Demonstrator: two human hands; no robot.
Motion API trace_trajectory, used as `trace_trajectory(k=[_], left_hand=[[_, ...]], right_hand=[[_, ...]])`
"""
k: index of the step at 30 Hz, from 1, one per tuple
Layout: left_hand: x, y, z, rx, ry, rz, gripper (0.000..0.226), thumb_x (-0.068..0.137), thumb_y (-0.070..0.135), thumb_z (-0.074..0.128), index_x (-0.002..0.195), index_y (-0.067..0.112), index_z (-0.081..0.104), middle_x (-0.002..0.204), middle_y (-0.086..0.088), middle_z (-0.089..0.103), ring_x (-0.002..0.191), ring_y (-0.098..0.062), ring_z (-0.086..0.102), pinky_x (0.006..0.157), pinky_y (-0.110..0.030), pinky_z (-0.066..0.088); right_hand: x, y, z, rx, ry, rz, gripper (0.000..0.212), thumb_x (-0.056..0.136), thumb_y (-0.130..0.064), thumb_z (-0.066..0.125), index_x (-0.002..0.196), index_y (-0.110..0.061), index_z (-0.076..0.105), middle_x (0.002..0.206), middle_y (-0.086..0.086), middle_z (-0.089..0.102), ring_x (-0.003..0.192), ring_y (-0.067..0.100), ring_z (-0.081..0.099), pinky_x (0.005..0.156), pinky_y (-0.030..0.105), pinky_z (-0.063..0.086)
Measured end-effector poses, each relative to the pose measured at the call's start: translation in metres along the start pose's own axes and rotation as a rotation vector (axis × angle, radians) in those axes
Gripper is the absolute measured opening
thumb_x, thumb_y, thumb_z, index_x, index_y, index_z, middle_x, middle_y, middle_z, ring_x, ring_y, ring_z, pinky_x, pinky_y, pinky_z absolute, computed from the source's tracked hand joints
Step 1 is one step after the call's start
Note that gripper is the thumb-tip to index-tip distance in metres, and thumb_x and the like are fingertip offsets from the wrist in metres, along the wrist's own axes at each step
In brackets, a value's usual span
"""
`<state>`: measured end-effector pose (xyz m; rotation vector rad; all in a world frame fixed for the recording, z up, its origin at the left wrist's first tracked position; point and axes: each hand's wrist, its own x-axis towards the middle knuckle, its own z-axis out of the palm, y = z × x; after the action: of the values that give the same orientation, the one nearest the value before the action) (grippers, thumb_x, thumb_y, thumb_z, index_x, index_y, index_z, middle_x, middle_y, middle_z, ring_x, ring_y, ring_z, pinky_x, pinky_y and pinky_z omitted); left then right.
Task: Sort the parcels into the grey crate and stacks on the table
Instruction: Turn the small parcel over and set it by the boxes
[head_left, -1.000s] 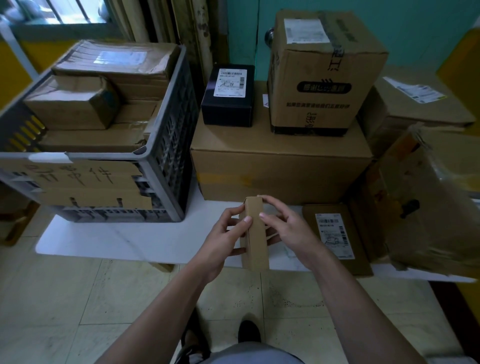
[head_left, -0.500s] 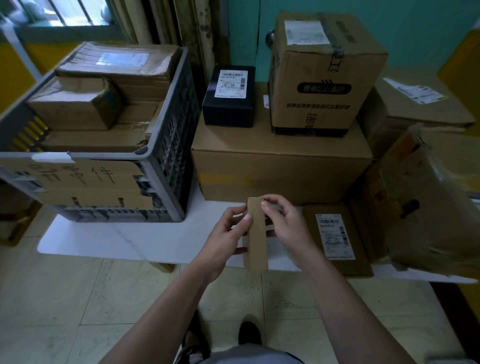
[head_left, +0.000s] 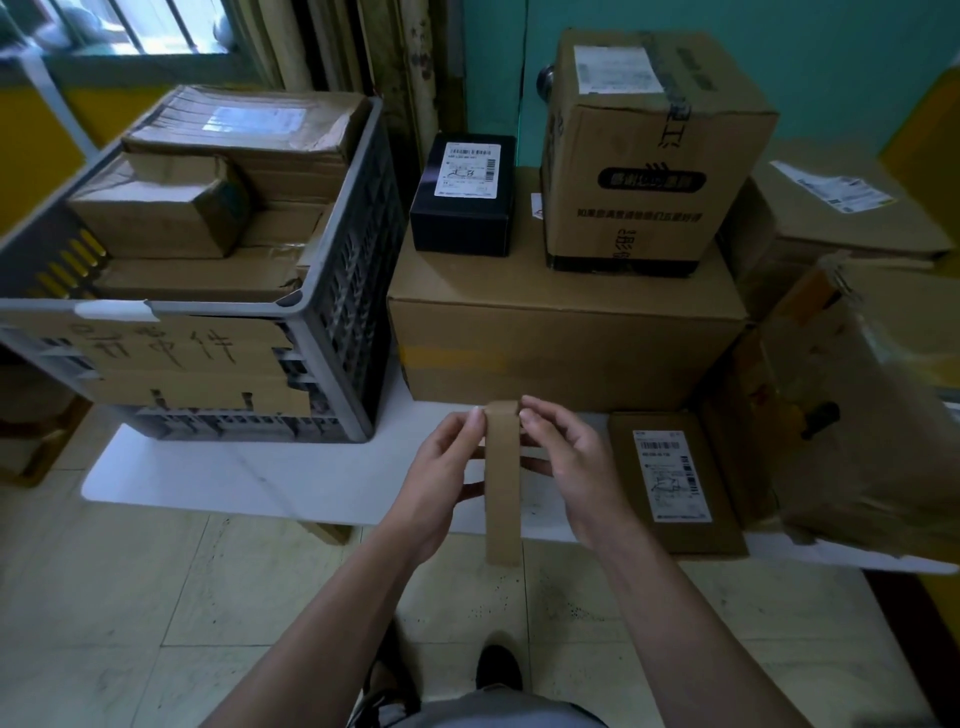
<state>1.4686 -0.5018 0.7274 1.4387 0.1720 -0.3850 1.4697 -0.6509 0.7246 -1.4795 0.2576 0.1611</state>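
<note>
A narrow brown cardboard parcel (head_left: 503, 483) stands on edge above the front of the white table (head_left: 249, 473). My left hand (head_left: 441, 478) grips its left side and my right hand (head_left: 566, 467) grips its right side, fingertips of both at its top end. The grey crate (head_left: 332, 306) stands at the table's left, filled with several brown parcels (head_left: 171, 213). A big brown box (head_left: 566, 332) sits behind my hands, carrying a black labelled box (head_left: 465, 195) and a tall carton (head_left: 644, 150).
A flat labelled parcel (head_left: 675, 480) lies on the table right of my hands. More cartons (head_left: 831, 223) and a torn open box (head_left: 857, 415) crowd the right side. Tiled floor (head_left: 156, 597) lies below the table's front edge.
The parcel has been turned between my hands so its narrow face points at me. Both hands have kept their hold and hardly shifted.
</note>
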Motion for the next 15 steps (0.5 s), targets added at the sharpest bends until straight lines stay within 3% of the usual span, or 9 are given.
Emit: trace_trajectory(k=[4,7,9,12,15], left_hand=[[0.0,-0.001,0.001,-0.036,0.022,-0.012,0.04,0.101,0.04,0.05,0.115,0.003,0.058,0.106,-0.002,0.071,0.108,-0.018,0.067,0.087,-0.041,0.055],[0.0,-0.003,0.002,-0.034,0.045,-0.04,0.028,0.098,0.03,0.06,0.12,0.013,0.058,0.107,-0.005,0.066,0.108,-0.019,0.065,0.087,-0.038,0.052],[0.001,-0.004,0.003,-0.051,0.058,-0.076,0.035,0.097,0.021,0.061,0.131,0.018,0.052,0.106,-0.003,0.064,0.103,-0.015,0.065,0.088,-0.036,0.051],[0.002,-0.008,0.002,-0.056,0.025,-0.103,0.037,0.098,0.01,0.058,0.135,0.014,0.056,0.109,-0.005,0.069,0.099,-0.02,0.068,0.083,-0.035,0.052],[0.0,-0.012,0.001,-0.009,0.009,-0.096,0.034,0.097,0.009,0.057,0.13,0.018,0.064,0.12,-0.008,0.07,0.108,-0.026,0.068,0.08,-0.032,0.053]], right_hand=[[0.0,0.002,-0.001,0.061,0.009,0.037,0.03,0.093,-0.026,0.064,0.122,-0.019,0.064,0.109,-0.001,0.072,0.099,0.008,0.068,0.083,0.023,0.054],[0.0,0.006,-0.003,0.061,-0.004,0.074,0.018,0.093,-0.021,0.065,0.111,-0.024,0.068,0.102,-0.003,0.075,0.096,0.009,0.07,0.079,0.022,0.054],[0.0,0.008,-0.003,0.065,-0.012,0.108,0.022,0.093,-0.017,0.065,0.114,-0.021,0.068,0.099,-0.004,0.075,0.092,0.007,0.071,0.077,0.022,0.055],[0.0,0.012,-0.004,0.031,-0.029,0.133,0.03,0.094,-0.01,0.063,0.124,-0.014,0.066,0.108,-0.001,0.074,0.093,0.009,0.071,0.074,0.022,0.056],[0.001,0.015,-0.003,-0.018,-0.038,0.137,0.036,0.094,-0.01,0.063,0.129,-0.011,0.064,0.117,0.002,0.071,0.1,0.013,0.069,0.079,0.025,0.056]])
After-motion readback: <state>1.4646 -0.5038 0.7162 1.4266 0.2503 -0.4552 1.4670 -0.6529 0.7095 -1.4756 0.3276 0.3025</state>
